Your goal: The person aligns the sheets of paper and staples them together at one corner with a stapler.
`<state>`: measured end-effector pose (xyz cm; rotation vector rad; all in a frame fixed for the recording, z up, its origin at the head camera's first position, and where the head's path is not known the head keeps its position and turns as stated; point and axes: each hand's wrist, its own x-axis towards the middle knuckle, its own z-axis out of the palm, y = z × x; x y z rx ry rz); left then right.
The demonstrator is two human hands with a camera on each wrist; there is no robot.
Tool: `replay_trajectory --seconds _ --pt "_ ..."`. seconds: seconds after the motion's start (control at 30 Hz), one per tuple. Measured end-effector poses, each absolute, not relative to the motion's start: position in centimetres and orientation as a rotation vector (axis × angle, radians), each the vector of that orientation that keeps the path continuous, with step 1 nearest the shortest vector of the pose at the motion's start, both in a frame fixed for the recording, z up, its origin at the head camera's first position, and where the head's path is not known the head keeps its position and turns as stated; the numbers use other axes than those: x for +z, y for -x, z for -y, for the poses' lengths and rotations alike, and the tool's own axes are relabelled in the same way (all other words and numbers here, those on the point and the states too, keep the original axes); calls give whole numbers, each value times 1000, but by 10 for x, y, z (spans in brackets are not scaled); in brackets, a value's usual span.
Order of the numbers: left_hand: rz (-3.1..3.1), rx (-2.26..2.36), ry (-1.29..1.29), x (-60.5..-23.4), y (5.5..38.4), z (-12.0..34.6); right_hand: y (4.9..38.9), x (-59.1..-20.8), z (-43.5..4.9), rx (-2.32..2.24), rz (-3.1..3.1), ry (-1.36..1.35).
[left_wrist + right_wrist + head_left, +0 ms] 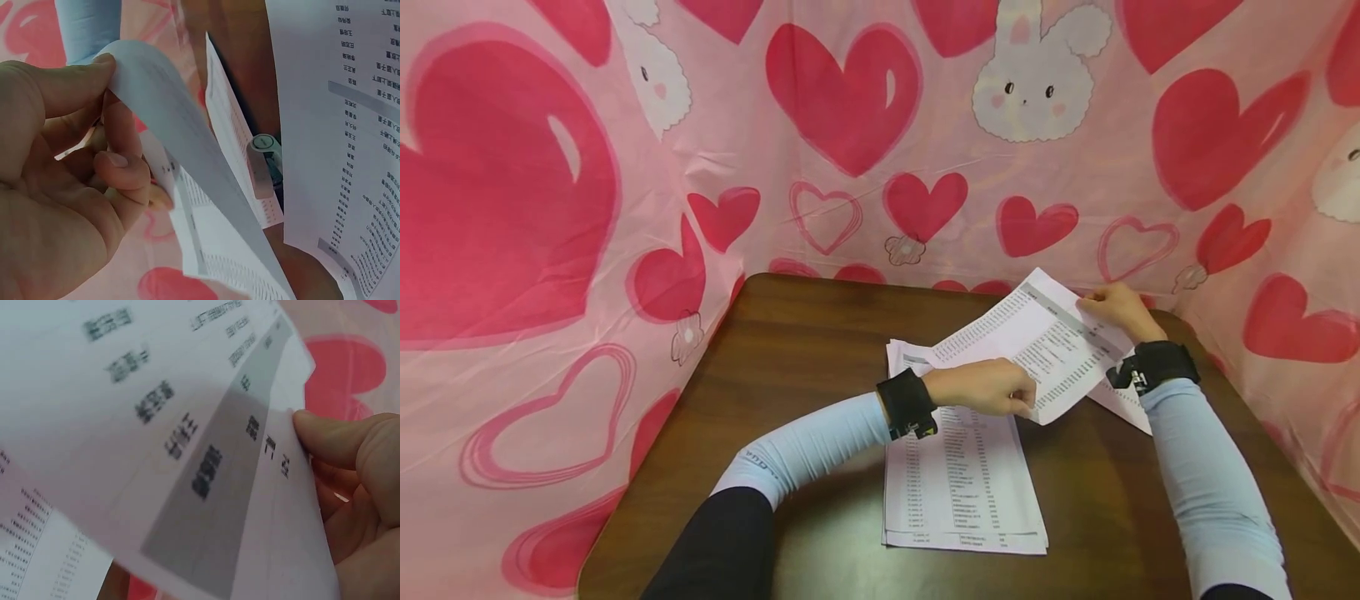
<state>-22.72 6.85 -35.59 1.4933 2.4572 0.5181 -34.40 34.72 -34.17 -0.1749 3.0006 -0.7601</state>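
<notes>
A printed paper sheet (1000,329) with a grey header band is held up at a tilt over the table between both hands. My left hand (981,386) pinches its near corner between thumb and fingers; in the left wrist view the paper (181,128) curves away from the thumb tip. At the far right edge, my right hand (1122,310) grips the same sheet, the thumb lying on the printed face in the right wrist view. Below the left forearm lies a stack of printed sheets (958,479), its edges slightly uneven. Another printed sheet (1126,407) lies on the right, partly hidden under the held one.
The dark brown wooden table (820,333) has rounded corners. Pink cloth (850,225) with hearts and rabbits hangs around its back and sides. Each wrist wears a black strap (908,402) with a small device.
</notes>
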Motion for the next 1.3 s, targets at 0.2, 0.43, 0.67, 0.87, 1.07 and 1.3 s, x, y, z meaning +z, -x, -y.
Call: replay_trajectory --seconds 0.2,0.43,0.67,0.87,1.07,1.3 --pt "-2453 446 -1526 -357 221 -71 348 -339 -328 -774 -3019 272" --pt "-2435 382 -1554 -357 213 -78 349 -330 -307 -763 -3025 367" --pt "-2437 292 -1587 -358 204 -84 355 -329 -289 -742 -2989 440" --pt "-2399 242 -1607 -359 197 -93 360 -334 -276 -742 -2949 458" --pt "-2420 238 -1625 -359 192 -96 363 -336 -264 -747 -2928 481" --pt "-2434 214 -1652 -358 184 -100 367 -342 -244 -702 -2895 621"
